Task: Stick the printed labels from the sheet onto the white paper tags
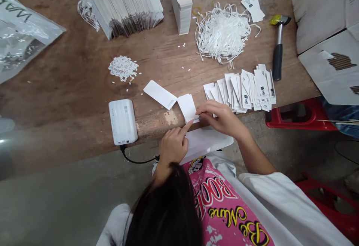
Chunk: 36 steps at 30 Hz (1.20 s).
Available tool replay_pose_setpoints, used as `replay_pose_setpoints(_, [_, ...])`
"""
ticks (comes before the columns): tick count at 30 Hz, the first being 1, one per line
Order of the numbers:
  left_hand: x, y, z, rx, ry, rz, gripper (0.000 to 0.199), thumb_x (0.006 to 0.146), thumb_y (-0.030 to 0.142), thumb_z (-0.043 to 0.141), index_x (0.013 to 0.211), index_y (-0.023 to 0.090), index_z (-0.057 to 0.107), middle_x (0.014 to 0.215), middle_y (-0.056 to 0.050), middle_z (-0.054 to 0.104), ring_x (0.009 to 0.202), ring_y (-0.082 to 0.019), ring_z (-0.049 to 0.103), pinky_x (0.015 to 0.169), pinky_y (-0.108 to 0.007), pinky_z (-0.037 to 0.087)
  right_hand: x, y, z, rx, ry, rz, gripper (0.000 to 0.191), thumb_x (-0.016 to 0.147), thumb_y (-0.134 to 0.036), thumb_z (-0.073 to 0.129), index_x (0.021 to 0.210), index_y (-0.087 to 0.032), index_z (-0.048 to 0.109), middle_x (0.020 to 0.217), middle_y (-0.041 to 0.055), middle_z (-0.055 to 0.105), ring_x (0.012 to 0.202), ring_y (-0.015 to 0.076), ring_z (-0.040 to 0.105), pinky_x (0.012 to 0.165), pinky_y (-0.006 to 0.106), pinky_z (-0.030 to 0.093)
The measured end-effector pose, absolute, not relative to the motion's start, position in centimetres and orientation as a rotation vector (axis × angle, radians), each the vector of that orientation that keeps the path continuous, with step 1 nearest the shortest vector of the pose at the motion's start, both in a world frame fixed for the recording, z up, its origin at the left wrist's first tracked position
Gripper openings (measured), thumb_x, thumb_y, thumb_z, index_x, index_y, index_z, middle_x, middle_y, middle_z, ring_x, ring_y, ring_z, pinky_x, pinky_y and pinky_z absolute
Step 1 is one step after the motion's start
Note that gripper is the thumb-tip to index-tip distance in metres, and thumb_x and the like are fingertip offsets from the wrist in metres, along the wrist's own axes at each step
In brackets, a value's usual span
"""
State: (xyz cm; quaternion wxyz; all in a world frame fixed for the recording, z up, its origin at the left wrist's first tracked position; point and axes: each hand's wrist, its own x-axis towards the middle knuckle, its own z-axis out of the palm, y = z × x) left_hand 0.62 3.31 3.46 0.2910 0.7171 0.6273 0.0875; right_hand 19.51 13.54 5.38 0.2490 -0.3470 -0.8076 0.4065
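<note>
A small stack of white card tags (186, 107) lies at the table's front edge. My left hand (174, 144) is at its near edge, index fingertip pressing on the lower edge and the other fingers curled. From the right, my right hand (220, 117) pinches at the lower right corner of the same tags; whatever small piece is between those fingertips is too small to make out. Another white card stack (160, 94) lies just to the left, almost touching. Beside my right hand is a spread row of printed tags (244, 91).
Behind lie a heap of white strings (224, 34), a pile of tiny white pieces (123, 68), an upright card stack (182, 6) and a long row of strung tags (129, 6). A white power bank (122, 122) sits left, a hammer (278, 48) right, near cardboard boxes (322, 21).
</note>
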Motion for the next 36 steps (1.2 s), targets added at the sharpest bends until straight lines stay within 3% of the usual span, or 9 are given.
replay_pose_setpoints(12, [0.7,3.3,3.4,1.965,1.699,0.07,0.061,0.082,0.008,0.042,0.138,0.031,0.048,0.082,-0.002,0.06,0.081,-0.018,0.056,0.079,-0.03,0.044,17.4,14.6,2.3,-0.844,-2.438,1.06,0.023,0.092,-0.009,0.049,0.097,-0.017,0.069,0.09,0.0068,0.065,0.087,0.0184,0.058,0.077,0.034,0.049])
replay_pose_setpoints(19, [1.3,3.4,3.7,1.969,1.713,-0.002,0.063,0.083,0.008,0.041,0.143,0.027,0.042,0.083,-0.003,0.06,0.082,-0.02,0.056,0.079,-0.033,0.044,17.6,14.4,1.6,-0.825,-2.442,0.999,0.022,0.092,-0.011,0.051,0.1,-0.017,0.07,0.088,0.0066,0.063,0.086,0.018,0.057,0.074,0.032,0.051])
replay_pose_setpoints(23, [1.5,3.4,3.8,1.968,1.741,-0.05,0.063,0.082,0.009,0.042,0.143,0.027,0.043,0.083,-0.004,0.061,0.082,-0.02,0.057,0.079,-0.032,0.044,17.6,14.0,2.3,-0.865,-2.53,0.874,0.032,0.092,-0.01,0.047,0.117,-0.02,0.063,0.096,0.0082,0.064,0.085,0.0196,0.059,0.074,0.035,0.054])
replay_pose_setpoints(25, [1.6,3.5,3.8,1.976,1.747,-0.057,0.063,0.082,0.009,0.043,0.143,0.028,0.043,0.082,-0.003,0.061,0.082,-0.019,0.057,0.079,-0.031,0.044,17.7,13.4,2.8,-0.956,-2.516,0.797,0.044,0.092,-0.008,0.043,0.134,-0.02,0.049,0.117,0.014,0.06,0.093,0.0224,0.061,0.077,0.04,0.056])
replay_pose_setpoints(28, [1.5,3.6,3.6,1.975,1.737,-0.032,0.063,0.082,0.008,0.043,0.141,0.027,0.044,0.082,-0.003,0.061,0.082,-0.02,0.058,0.078,-0.031,0.045,17.8,12.0,2.8,-1.024,-2.405,0.662,0.055,0.092,-0.009,0.043,0.145,-0.019,0.032,0.141,0.0195,0.046,0.121,0.0288,0.054,0.093,0.048,0.054])
replay_pose_setpoints(31, [1.0,3.2,3.4,1.874,1.693,0.186,0.056,0.08,0.007,0.044,0.133,0.023,0.051,0.086,-0.003,0.065,0.084,-0.019,0.061,0.081,-0.032,0.047,17.9,10.3,1.6,-0.902,-2.436,0.583,0.052,0.092,-0.012,0.048,0.143,-0.015,0.037,0.139,0.0191,0.051,0.135,0.0293,0.042,0.107,0.051,0.044])
replay_pose_setpoints(36, [-0.6,1.9,3.4,1.503,1.776,0.661,0.042,0.079,0.011,0.049,0.121,0.02,0.048,0.086,0.001,0.067,0.078,-0.014,0.064,0.08,-0.025,0.05,18.0,8.7,-0.6,-0.852,-2.461,0.51,0.042,0.092,-0.011,0.052,0.134,-0.014,0.05,0.137,0.0158,0.054,0.137,0.0274,0.039,0.11,0.053,0.041])
